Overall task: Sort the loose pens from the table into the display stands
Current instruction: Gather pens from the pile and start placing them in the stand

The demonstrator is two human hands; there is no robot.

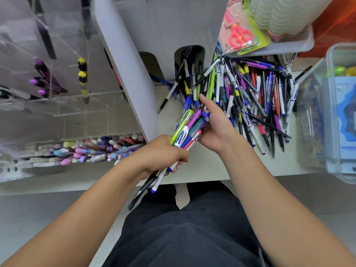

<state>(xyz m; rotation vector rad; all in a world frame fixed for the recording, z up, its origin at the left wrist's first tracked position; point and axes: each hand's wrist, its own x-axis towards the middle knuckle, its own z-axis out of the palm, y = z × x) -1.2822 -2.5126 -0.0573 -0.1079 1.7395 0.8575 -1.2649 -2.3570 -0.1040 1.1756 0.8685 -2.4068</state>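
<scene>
Head cam: pen bundle [187, 128] at centre frame, gripped round its middle by my left hand [161, 155]; right hand [213, 124] supports the tops w/ fingers curled on them. Loose pile [256, 97] sits at 2 o'clock on worktop [202, 166]. Risk: bundle's fat, lower ends splay past the worktop edge — pens could slip to floor if my grip loosens.

Bare table [169, 120] lies between the grey stand [123, 60] and the pen pile [256, 101].
</scene>
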